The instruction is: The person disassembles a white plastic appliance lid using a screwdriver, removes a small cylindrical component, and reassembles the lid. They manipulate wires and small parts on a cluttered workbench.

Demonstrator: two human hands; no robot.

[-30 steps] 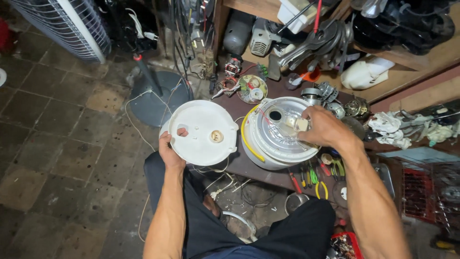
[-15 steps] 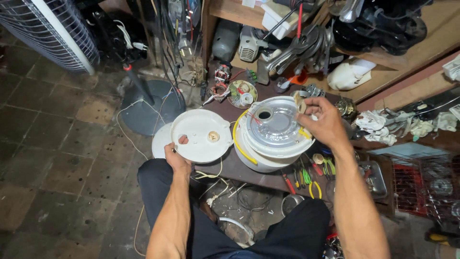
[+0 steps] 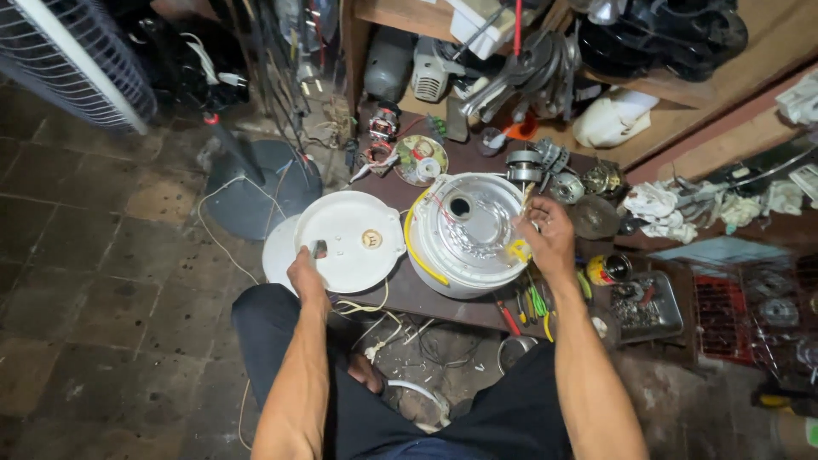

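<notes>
We sit over a dark brown low workbench [image 3: 426, 294] with two round things side by side on it. Our left hand [image 3: 305, 271] grips the near rim of a white round plastic base plate [image 3: 349, 240], fingers curled shut on its edge; the plate lies flat, its face turned up, with a small brass-coloured fitting near its middle. Just to the right of it, almost touching, stands a white round cooker body with a shiny metal underside [image 3: 467, 234], turned bottom-up so that its axis points straight up at us and a dark round hole shows near the top of the metal disc. A yellow wire [image 3: 416, 247] curves along its left side.

Our right hand [image 3: 545, 238] rests on the right edge of that body, fingers bent over the rim near a yellowish bit; how firmly it pinches we cannot tell. So each hand has its own piece: plate to the left, body to the right, neither with a long axis, both being discs. A grey fan stand base [image 3: 256, 192] sits on the tiled floor beyond the plate.
</notes>
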